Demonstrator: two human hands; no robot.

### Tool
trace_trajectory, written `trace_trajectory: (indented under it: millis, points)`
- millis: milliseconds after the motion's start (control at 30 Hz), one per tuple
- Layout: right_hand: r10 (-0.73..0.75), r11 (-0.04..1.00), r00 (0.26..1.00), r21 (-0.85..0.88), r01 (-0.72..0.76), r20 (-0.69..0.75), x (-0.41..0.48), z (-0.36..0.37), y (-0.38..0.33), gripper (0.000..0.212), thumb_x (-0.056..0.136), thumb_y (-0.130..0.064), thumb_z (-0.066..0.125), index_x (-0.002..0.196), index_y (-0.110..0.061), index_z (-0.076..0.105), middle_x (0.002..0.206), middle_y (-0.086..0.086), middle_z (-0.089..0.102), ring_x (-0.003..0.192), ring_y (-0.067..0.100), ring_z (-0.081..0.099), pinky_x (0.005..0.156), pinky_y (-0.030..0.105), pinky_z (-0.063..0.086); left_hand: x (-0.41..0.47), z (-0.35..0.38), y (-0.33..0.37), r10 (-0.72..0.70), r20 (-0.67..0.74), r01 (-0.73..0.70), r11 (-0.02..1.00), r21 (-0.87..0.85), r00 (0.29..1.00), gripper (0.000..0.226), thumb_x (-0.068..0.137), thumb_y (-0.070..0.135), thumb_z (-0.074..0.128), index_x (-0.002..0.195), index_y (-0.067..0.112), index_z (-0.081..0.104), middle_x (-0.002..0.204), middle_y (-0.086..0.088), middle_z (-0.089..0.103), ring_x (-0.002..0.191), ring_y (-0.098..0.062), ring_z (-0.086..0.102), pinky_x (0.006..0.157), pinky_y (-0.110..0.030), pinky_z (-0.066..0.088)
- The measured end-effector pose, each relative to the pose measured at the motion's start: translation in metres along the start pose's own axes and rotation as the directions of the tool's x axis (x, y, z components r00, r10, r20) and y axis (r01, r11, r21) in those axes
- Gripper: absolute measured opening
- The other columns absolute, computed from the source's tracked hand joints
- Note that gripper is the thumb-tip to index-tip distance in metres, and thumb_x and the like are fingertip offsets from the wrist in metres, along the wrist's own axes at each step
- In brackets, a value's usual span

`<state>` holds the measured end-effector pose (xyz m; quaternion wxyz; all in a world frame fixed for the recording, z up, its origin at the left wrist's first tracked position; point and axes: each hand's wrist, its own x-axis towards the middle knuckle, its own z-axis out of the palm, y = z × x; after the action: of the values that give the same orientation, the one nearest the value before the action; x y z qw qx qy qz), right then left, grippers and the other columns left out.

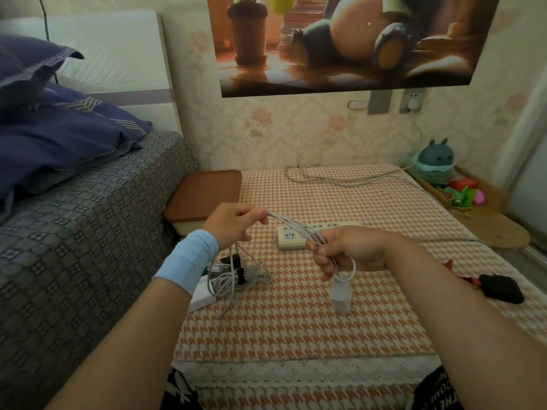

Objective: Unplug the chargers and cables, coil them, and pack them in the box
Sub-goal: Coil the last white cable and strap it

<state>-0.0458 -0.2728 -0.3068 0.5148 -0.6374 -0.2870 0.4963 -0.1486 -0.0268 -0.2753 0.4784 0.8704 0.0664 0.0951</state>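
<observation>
1. The left hand [233, 223] is up over the table; thumb and fingertips are pinched together on the white cable [291, 226]; a blue band [192, 258] wraps its wrist.
2. The right hand [350, 251] has its fingers curled tight round gathered loops of that cable; the white charger [341, 294] hangs under the fist, just over the checked tablecloth [296, 327].
3. The cable stretches between both hands, above the power strip [291, 237]; a loose tail drops from the left hand to the cloth.
4. A coiled bundle [236, 279] lies beside the left wrist; the brown-lidded box [204, 195] sits closed at the table's far left corner.
</observation>
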Motion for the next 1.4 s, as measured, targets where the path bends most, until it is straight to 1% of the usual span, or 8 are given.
trace_trajectory:
  millis: [133,300,633,833,933,1100,1233,1400]
  points:
    - [-0.103,0.957,0.955,-0.288,0.019,-0.278,0.014,0.002,-0.001,0.024,0.106,-0.006,0.039,0.099,-0.013,0.06,0.071,0.0,0.049,0.057,0.011,0.04,0.06,0.027,0.041,0.0,-0.002,-0.01,0.007,-0.083,-0.006,1.0,0.02,0.997,0.037,0.093,0.044,0.059,0.066,0.021,0.069,0.046,0.002,0.037,0.044,-0.018,0.032,0.048,-0.026,0.037]
    - [-0.254,0.806,0.871,-0.59,-0.05,-0.42,0.026,-0.001,0.003,0.023,0.105,-0.016,0.051,0.099,-0.027,0.071,0.074,-0.003,0.063,0.06,0.016,0.048,0.051,0.026,0.043,0.002,-0.012,-0.021,-0.262,0.209,0.276,0.96,-0.038,0.942,0.036,0.093,0.049,0.056,0.078,0.016,0.054,0.066,0.001,0.045,0.048,-0.011,0.046,0.05,-0.025,0.044]
    - [-0.22,0.866,0.884,-0.5,-0.018,-0.413,0.034,0.034,-0.007,0.023,0.1,-0.042,0.059,0.089,-0.022,0.063,0.049,-0.025,0.055,0.042,-0.008,0.049,0.05,0.013,0.034,0.017,0.013,-0.016,-0.264,0.152,0.269,0.498,-0.824,0.952,0.038,0.105,0.036,0.035,0.081,0.014,0.052,0.05,0.009,0.028,0.034,-0.005,0.02,0.033,-0.018,0.022]
    - [-0.171,0.928,0.896,-0.372,0.007,-0.41,0.034,0.052,-0.006,0.044,0.088,-0.059,0.064,0.114,-0.024,0.071,0.087,-0.016,0.075,0.044,-0.007,0.05,0.055,0.017,0.037,0.023,0.047,0.004,-0.336,-0.038,0.081,0.332,-0.94,0.941,0.04,0.104,0.036,0.04,0.07,0.015,0.047,0.047,0.008,0.027,0.033,-0.008,0.017,0.032,-0.02,0.019]
    - [-0.161,0.925,0.913,-0.379,0.008,-0.375,0.032,0.054,-0.007,0.041,0.08,-0.055,0.075,0.111,-0.028,0.072,0.101,-0.012,0.076,0.084,-0.009,0.065,0.083,0.027,0.045,0.025,0.051,0.008,-0.334,-0.032,0.058,0.259,-0.964,0.942,0.042,0.104,0.037,0.04,0.069,0.015,0.046,0.047,0.008,0.026,0.034,-0.009,0.017,0.032,-0.021,0.019]
    - [-0.145,0.853,0.929,-0.518,-0.057,-0.34,0.038,0.069,0.0,0.042,0.074,-0.045,0.087,0.067,-0.016,0.057,0.058,-0.009,0.054,0.053,0.009,0.052,0.057,0.023,0.039,0.026,0.059,0.011,-0.309,0.041,0.072,0.09,-0.993,0.95,0.047,0.105,0.039,0.036,0.066,0.014,0.044,0.043,0.007,0.025,0.03,-0.007,0.018,0.03,-0.02,0.022]
    - [-0.113,0.84,0.918,-0.53,-0.115,-0.379,0.042,0.069,0.0,0.05,0.078,-0.03,0.081,0.061,-0.017,0.035,0.052,-0.003,0.025,0.044,0.015,0.028,0.053,0.033,0.028,0.03,0.038,0.008,-0.288,0.197,0.28,0.281,-0.918,0.937,0.045,0.105,0.04,0.036,0.068,0.015,0.045,0.049,0.008,0.023,0.032,-0.007,0.018,0.03,-0.019,0.021]
    - [0.004,0.835,0.953,-0.524,-0.17,-0.303,0.038,0.07,-0.003,0.046,0.066,-0.047,0.085,0.084,-0.006,0.076,0.078,0.004,0.054,0.067,0.018,0.052,0.064,0.037,0.045,0.028,0.016,0.009,-0.275,0.05,0.236,0.703,-0.671,0.96,0.039,0.102,0.032,0.042,0.068,0.014,0.045,0.053,0.005,0.021,0.039,-0.011,0.017,0.038,-0.02,0.018]
